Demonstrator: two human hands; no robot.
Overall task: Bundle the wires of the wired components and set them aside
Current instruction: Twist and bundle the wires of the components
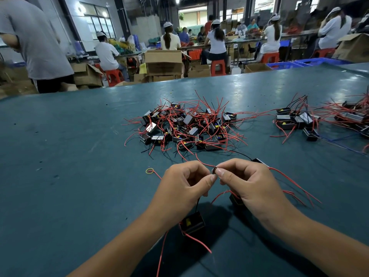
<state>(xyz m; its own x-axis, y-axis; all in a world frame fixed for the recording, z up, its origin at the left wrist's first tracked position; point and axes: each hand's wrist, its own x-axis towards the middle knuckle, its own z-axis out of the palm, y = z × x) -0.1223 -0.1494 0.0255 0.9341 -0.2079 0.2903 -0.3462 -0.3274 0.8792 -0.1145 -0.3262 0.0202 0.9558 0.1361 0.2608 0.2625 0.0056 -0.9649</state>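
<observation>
My left hand [185, 182] and my right hand [245, 182] meet fingertip to fingertip above the green table [69, 156], both pinching a gathered set of red and black wires [214, 169]. Small black wired components hang from those wires: one [192, 223] below my left wrist, another [236, 198] partly hidden under my right palm. A third black component [259, 161] peeks out behind my right hand. Ahead lies a loose pile of wired components [185, 126] with tangled red wires.
A yellow rubber band [149, 170] lies left of my hands. A bundled group of components [295, 120] sits to the right, with more components [355, 114] at the right edge. People work at benches beyond the table's far edge, among cardboard boxes [163, 62].
</observation>
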